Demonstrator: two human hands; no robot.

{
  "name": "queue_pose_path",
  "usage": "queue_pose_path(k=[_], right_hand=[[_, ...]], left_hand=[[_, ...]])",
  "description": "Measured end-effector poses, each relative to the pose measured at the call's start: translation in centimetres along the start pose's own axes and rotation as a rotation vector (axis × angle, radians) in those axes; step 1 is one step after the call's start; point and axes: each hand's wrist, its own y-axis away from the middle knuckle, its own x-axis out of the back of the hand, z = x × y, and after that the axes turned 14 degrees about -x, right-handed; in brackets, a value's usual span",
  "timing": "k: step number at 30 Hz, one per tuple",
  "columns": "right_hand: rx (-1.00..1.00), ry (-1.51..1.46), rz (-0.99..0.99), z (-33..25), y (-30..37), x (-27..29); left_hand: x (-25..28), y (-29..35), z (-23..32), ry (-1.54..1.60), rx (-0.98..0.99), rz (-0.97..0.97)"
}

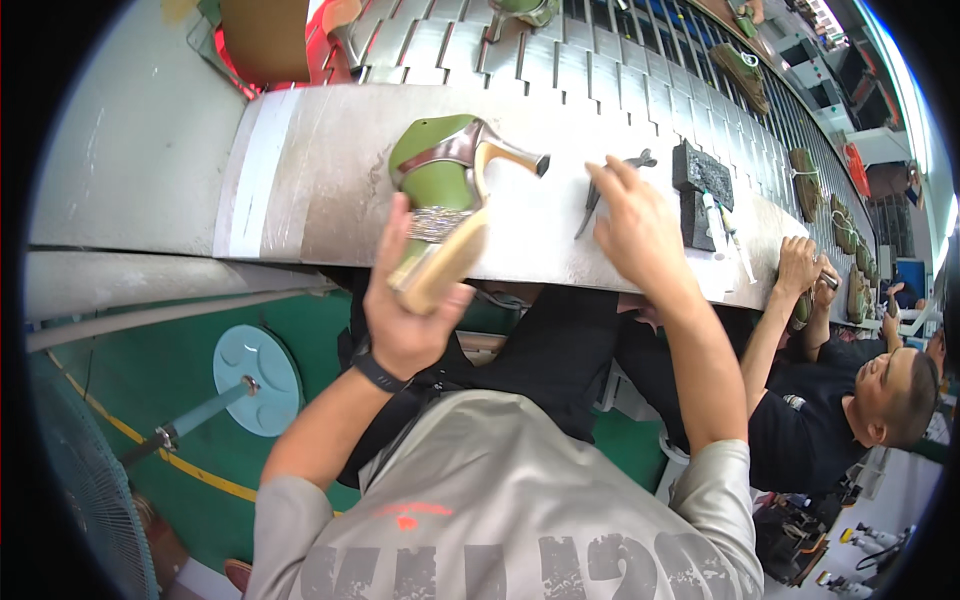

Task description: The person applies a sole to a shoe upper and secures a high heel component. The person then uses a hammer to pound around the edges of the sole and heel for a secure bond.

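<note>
My left hand [405,325] is closed around the toe end of a high-heeled sandal [443,225] fitted on a green shoe last. The sandal has metallic straps, a glittering band and a pale sole; its slim heel points right. It is tilted above the bench [330,190]. My right hand [640,230] hovers over the bench with fingers stretched and apart, close to a dark hand tool [590,212], perhaps pincers. The hand partly covers this tool, so contact cannot be made out. Beside it are black blocks [700,170] and a white tube or pen-like item [713,225].
A slatted metal conveyor [450,50] runs behind the bench, carrying shoes such as a brown one [740,75]. A red-lit box [270,40] stands at upper left. To the right, a co-worker [825,400] handles a shoe. A fan [90,480] stands at lower left.
</note>
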Motion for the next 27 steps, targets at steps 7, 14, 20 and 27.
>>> queue_pose_path(k=[7,14,20,27], right_hand=[[-0.643,-1.669,-0.503,-5.2,7.8,-0.9],[-0.454,-2.424,-0.932,-6.6,7.1,-2.7],[-0.689,-1.979,-0.006,-5.3,-2.5,0.1],[-0.785,-0.811,0.343,2.5,-18.0,-7.2]], left_hand=[[8.0,-1.2,-0.3,0.788,0.453,0.29],[7.7,-4.8,-0.9,0.95,0.324,-0.253],[2.9,-4.7,-4.6,-0.607,-0.136,-0.183],[2.2,-5.3,-4.1,-0.683,-0.258,-0.265]])
